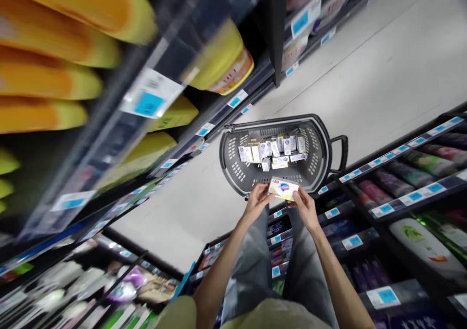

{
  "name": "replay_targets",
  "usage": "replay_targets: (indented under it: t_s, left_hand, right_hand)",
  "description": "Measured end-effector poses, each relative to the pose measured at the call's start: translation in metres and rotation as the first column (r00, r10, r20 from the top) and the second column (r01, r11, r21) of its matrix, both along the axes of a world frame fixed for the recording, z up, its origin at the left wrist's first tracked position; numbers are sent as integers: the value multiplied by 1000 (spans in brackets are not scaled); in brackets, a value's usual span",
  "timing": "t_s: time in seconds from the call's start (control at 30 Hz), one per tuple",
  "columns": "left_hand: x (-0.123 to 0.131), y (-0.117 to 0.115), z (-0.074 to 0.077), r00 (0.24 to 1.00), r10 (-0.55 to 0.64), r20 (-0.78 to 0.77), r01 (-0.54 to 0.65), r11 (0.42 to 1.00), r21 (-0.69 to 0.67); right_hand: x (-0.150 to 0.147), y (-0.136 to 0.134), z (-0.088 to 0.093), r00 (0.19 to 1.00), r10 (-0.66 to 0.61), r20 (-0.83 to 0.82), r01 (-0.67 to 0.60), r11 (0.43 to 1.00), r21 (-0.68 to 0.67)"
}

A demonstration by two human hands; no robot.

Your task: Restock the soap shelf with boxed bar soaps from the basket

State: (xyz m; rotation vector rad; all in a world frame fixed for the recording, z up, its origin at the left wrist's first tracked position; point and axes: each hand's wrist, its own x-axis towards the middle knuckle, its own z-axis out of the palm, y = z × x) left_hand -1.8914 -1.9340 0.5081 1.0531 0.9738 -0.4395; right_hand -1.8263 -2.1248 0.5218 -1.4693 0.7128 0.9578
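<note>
A small white and yellow soap box with a blue and red emblem is held level between my two hands. My left hand pinches its left end, and my right hand grips the right end. Just beyond them stands a dark grey shopping basket with slotted walls. Inside it, several similar soap boxes are set in a row, with others lying along the near side. The box in my hands is over the basket's near rim.
Shelves with blue-and-white price tags rise on the left, holding orange and yellow packages. On the right, more shelves hold bottles and packs. The basket's handle sticks out rightward. Pale floor stretches ahead.
</note>
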Motion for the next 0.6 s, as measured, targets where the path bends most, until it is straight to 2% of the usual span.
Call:
replay_targets:
  t_s: [0.13, 0.27, 0.37, 0.47, 0.6]
  left_hand:
    - [15, -10, 77, 991, 120, 58, -122, 992, 28]
    - [35, -13, 166, 964, 212, 164, -227, 971, 81]
    - [39, -12, 235, 933, 256, 252, -294, 947, 128]
    - [29, -7, 297, 894, 298, 335, -374, 908, 190]
    - [1, 8, 365, 841, 316, 440, -455, 853, 257]
  right_hand:
    - [36, 5, 87, 970, 145, 194, -147, 989, 0]
    - [63, 11, 187, 861, 309, 405, -313, 948, -60]
    - [70, 12, 256, 782, 386, 489, -399, 913, -84]
    - [69, 14, 314, 720, 433, 543, -497, 867, -32]
    - [60, 28, 370, 645, 445, 621, -596, 801, 46]
